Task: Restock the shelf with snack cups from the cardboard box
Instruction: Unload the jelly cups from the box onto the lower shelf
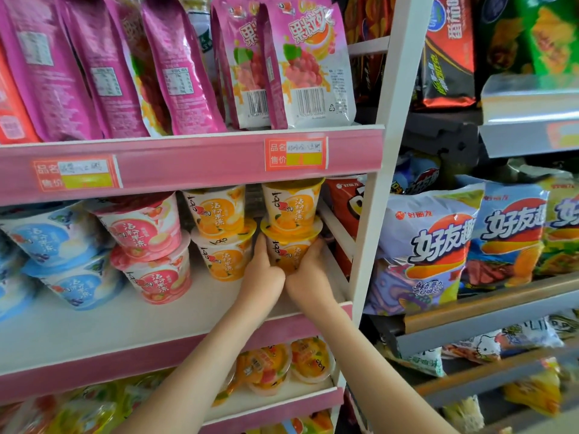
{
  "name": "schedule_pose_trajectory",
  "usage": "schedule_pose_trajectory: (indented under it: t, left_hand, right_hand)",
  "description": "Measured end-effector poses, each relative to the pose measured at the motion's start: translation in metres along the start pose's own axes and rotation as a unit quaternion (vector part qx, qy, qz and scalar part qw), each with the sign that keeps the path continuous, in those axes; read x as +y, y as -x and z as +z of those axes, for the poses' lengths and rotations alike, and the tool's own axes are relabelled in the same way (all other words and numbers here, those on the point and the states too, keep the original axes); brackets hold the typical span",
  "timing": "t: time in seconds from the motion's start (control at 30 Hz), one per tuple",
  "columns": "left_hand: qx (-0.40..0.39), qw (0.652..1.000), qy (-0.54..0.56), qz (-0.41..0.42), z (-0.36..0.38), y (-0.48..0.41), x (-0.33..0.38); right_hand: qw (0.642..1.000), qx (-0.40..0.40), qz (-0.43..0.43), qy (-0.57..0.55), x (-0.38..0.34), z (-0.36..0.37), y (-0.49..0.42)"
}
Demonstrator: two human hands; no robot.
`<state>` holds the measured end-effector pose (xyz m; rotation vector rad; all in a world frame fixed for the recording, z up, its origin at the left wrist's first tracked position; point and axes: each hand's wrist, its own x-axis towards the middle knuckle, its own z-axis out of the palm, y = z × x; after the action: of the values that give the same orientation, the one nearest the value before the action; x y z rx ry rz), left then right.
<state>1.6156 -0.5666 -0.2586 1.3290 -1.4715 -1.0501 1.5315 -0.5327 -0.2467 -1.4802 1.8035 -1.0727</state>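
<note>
A white shelf point(94, 333) with pink edging fills the store view, with pink pouches point(175, 64) on the tier above and chip bags point(432, 245) on the grey rack beside it. At the shelf's right end stand two stacked orange cups. The left hand point(261, 274) and right hand point(308, 270) curl their grip round the lower cup point(289, 245).

**A Shop With Many Shelves**

On the left stood pink shelves point(194, 166) with white boards. A tall white post point(391, 145) stood at their right end. Just past it were grey shelves point(513, 140). The light was soft and even.
</note>
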Motion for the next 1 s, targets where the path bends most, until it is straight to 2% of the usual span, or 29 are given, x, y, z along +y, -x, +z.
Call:
schedule_pose_trajectory:
  t: [0.27, 0.47, 0.7, 0.9, 1.0]
  left_hand:
    - [0.002, 1.0, -0.011, 0.003, -0.003, 0.017, 0.009]
    - [-0.001, 1.0, 0.011, -0.017, -0.007, 0.026, 0.019]
    - [-0.019, 0.999, 0.017, -0.02, -0.009, 0.031, 0.021]
    - [-0.024, 1.0, -0.005, -0.013, -0.012, 0.049, 0.033]
    - [-0.021, 0.998, -0.053, -0.026, -0.027, 0.073, 0.036]
  right_hand:
    - [1.0, 0.024, -0.01, -0.011, -0.001, -0.001, 0.005]
    - [0.999, 0.014, 0.035, -0.029, -0.005, -0.005, 0.004]
    - [0.999, 0.006, 0.043, -0.002, -0.007, -0.007, 0.005]
    - [0.998, 0.054, 0.017, 0.011, -0.011, -0.01, 0.028]
    - [0.999, 0.036, 0.015, 0.026, -0.017, -0.015, 0.057]
